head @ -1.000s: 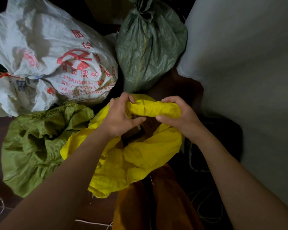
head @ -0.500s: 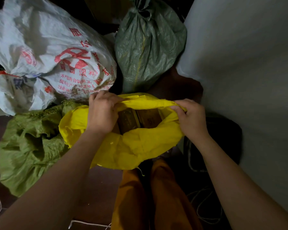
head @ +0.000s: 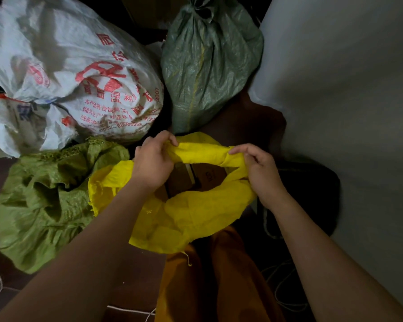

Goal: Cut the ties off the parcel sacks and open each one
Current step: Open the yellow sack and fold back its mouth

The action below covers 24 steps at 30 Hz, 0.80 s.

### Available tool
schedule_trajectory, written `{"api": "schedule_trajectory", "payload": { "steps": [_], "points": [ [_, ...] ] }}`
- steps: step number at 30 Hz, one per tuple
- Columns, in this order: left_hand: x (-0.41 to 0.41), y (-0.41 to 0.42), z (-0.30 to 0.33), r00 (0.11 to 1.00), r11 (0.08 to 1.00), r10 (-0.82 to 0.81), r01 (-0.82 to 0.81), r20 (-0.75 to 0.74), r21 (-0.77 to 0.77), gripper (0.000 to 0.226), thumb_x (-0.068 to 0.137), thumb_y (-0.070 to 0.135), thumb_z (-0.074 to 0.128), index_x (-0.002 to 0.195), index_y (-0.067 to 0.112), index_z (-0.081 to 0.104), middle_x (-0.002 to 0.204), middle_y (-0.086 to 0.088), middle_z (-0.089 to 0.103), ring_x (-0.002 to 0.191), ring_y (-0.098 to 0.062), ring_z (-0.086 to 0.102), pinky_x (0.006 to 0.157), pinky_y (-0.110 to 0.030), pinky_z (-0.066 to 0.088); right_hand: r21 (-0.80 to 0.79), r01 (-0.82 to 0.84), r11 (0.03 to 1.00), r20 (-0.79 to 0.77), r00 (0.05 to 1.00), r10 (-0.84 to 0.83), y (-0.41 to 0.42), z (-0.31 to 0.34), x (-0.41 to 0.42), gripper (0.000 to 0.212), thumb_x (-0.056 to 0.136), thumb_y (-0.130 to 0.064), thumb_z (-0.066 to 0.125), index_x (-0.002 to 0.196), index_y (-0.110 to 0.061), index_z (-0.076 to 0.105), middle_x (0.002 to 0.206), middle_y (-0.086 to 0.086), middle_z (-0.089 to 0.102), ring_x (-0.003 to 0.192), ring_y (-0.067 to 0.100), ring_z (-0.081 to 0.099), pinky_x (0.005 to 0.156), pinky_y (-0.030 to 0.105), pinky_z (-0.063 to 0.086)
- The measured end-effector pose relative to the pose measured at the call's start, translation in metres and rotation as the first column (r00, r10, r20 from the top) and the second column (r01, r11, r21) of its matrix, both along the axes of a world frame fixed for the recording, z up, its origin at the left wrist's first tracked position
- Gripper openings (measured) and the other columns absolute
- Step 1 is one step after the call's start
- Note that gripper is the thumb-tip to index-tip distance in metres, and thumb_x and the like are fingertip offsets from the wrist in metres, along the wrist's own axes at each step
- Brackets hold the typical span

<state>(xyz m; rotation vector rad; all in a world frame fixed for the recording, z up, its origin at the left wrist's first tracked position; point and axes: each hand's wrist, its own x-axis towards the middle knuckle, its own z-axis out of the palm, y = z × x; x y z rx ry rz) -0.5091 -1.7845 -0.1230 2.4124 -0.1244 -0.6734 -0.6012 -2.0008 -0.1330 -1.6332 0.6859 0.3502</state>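
A yellow woven sack (head: 184, 217) stands open in front of me on the floor. My left hand (head: 153, 162) grips the far left part of its rim, and my right hand (head: 258, 168) pinches the rim at the right. Between them the mouth gapes, and brown cardboard parcels (head: 196, 177) show inside. A light green sack (head: 44, 198) lies slack and open at the left. A dark green sack (head: 207, 61) stands tied at its neck at the back. A white sack with red print (head: 79, 73) lies at the back left, with a red tie (head: 0, 97) at its left end.
A pale wall (head: 347, 89) closes the right side. A dark bag (head: 312, 194) sits against it behind my right hand. Cut white string (head: 130, 310) lies on the dark floor near my orange trouser legs (head: 207, 287).
Both hands have shifted their hold along the yellow rim and drawn apart. The sack's mouth, bunched a second ago, now stands open with the parcels showing.
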Motion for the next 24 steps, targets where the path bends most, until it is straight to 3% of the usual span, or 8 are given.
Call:
{"api": "schedule_trajectory", "payload": {
  "steps": [3,6,8,12,15,18,21,24],
  "points": [
    [-0.003,0.005,-0.004,0.994,1.0,0.001,-0.001,-0.11,0.003,0.022,0.08,0.017,0.059,0.098,0.029,0.062,0.1,-0.006,0.048,0.098,-0.031,0.05,0.095,-0.036,0.038,0.067,-0.031,0.997,-0.05,0.998,0.035,-0.002,0.0,0.003,0.018,0.089,-0.021,0.063,0.092,-0.038,0.07,0.101,-0.017,0.066,0.093,-0.004,0.059,0.075,0.016,0.045],
    [-0.004,0.007,-0.009,0.978,0.978,-0.193,0.198,-0.073,0.071,0.037,0.074,0.023,0.078,0.107,0.02,0.064,0.109,-0.008,0.057,0.108,-0.027,0.044,0.091,-0.033,0.033,-0.06,-0.159,0.985,-0.063,0.986,0.155,-0.003,-0.003,0.002,0.033,0.075,-0.019,0.08,0.096,-0.036,0.062,0.104,-0.016,0.06,0.089,-0.01,0.056,0.064,0.007,0.043],
    [-0.004,0.007,-0.013,0.969,0.963,-0.246,0.248,-0.026,0.107,0.04,0.073,0.022,0.081,0.108,0.015,0.065,0.109,-0.009,0.06,0.108,-0.028,0.043,0.089,-0.038,0.034,-0.178,-0.208,0.962,-0.026,0.978,0.206,-0.003,-0.006,0.002,0.039,0.072,-0.014,0.082,0.098,-0.031,0.059,0.106,-0.015,0.059,0.094,-0.007,0.054,0.069,0.012,0.043],
    [-0.003,0.006,-0.017,0.97,0.972,-0.219,0.208,0.102,0.106,0.031,0.073,0.017,0.08,0.101,0.01,0.07,0.101,-0.012,0.055,0.102,-0.034,0.043,0.085,-0.042,0.037,-0.354,-0.222,0.909,0.02,0.969,0.245,-0.001,-0.012,0.001,0.03,0.074,-0.019,0.08,0.099,-0.024,0.064,0.106,-0.005,0.058,0.102,0.011,0.053,0.084,0.027,0.043],
    [-0.003,0.006,-0.021,0.962,0.979,-0.189,0.168,0.199,0.117,0.024,0.074,0.019,0.079,0.095,0.01,0.073,0.105,-0.012,0.052,0.101,-0.035,0.042,0.083,-0.042,0.036,-0.607,-0.218,0.764,0.041,0.952,0.304,-0.001,-0.017,0.002,0.015,0.077,-0.025,0.079,0.089,-0.017,0.073,0.1,0.002,0.056,0.099,0.022,0.047,0.084,0.035,0.044],
    [-0.002,0.002,-0.023,0.966,0.988,-0.147,0.135,0.211,0.07,0.019,0.078,0.02,0.076,0.093,0.009,0.074,0.099,-0.006,0.058,0.1,-0.032,0.042,0.08,-0.035,0.03,-0.68,-0.216,0.701,0.063,0.935,0.349,-0.003,-0.018,0.006,0.011,0.083,-0.023,0.074,0.085,-0.012,0.074,0.102,0.003,0.063,0.097,0.025,0.051,0.081,0.047,0.048],
    [-0.001,-0.004,-0.024,0.977,0.997,-0.074,0.065,0.201,0.051,0.018,0.083,0.019,0.072,0.096,0.006,0.073,0.099,-0.007,0.062,0.102,-0.033,0.044,0.082,-0.038,0.032,-0.693,-0.311,0.651,-0.048,0.92,0.389,0.001,-0.017,0.009,0.041,0.081,-0.047,0.071,0.104,-0.013,0.072,0.112,0.001,0.061,0.105,0.024,0.049,0.087,0.047,0.046],
    [0.0,-0.012,-0.025,0.986,1.0,-0.001,-0.002,0.169,0.018,0.019,0.085,0.016,0.069,0.099,0.003,0.072,0.099,-0.009,0.062,0.104,-0.034,0.044,0.088,-0.045,0.037,-0.702,-0.495,0.512,-0.27,0.851,0.451,0.015,-0.014,0.007,0.083,0.063,-0.074,0.066,0.124,-0.018,0.06,0.126,-0.002,0.05,0.118,0.022,0.041,0.098,0.043,0.039]
  ]
}}
